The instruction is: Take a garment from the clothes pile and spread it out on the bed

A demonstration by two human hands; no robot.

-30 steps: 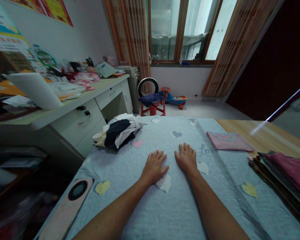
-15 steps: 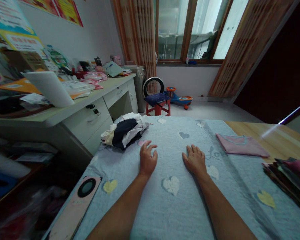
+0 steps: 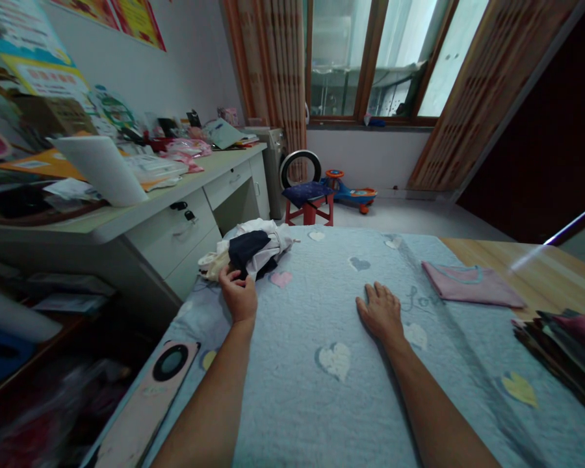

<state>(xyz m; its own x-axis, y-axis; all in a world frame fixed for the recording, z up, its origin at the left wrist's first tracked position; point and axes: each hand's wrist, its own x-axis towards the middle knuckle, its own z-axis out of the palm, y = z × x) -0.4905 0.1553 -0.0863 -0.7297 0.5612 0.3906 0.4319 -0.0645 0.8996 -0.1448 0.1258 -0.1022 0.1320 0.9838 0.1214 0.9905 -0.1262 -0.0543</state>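
Our left hand [image 3: 238, 292] is pinching the crumpled white-and-navy clothes pile [image 3: 247, 255]; our right hand [image 3: 381, 312] rests flat and loose on the pale blue heart-print blanket [image 3: 312, 403]. Looks soft and floppy, so we'd grab a bunched edge.

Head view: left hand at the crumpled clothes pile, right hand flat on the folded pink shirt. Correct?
Not quite. In the head view the right hand lies flat on the blue heart-print blanket, apart from the folded pink shirt, which sits further right. The left hand is indeed at the crumpled clothes pile, fingers touching its near edge.
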